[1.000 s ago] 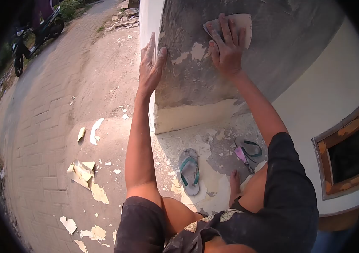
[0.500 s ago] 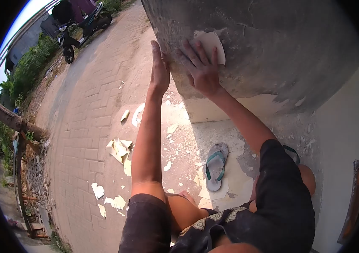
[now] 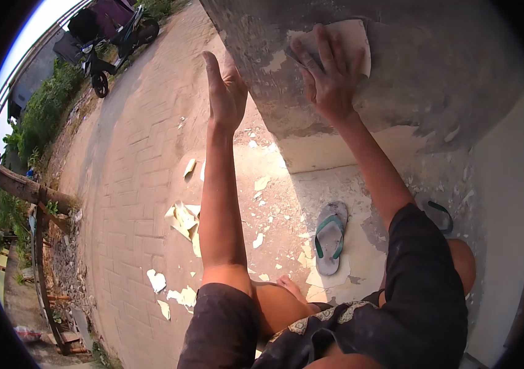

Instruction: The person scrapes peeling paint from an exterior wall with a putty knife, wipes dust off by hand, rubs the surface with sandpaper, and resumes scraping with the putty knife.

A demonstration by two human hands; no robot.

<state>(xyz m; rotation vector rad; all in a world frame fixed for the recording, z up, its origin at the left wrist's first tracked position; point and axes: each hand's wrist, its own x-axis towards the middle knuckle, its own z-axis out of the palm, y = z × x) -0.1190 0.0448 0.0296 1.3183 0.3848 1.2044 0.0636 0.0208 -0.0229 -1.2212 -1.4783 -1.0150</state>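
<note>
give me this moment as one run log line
right hand: flat on sandpaper sheet against grey wall | left hand: open, empty, beside grey wall | flip-flop: on floor

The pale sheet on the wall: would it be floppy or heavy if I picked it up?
The pale sheet looks paper-thin at its edge, so it is probably light and a bit bendy. It lies flat under the spread right hand, so if pushed along the wall it would likely slide, not roll.
</note>
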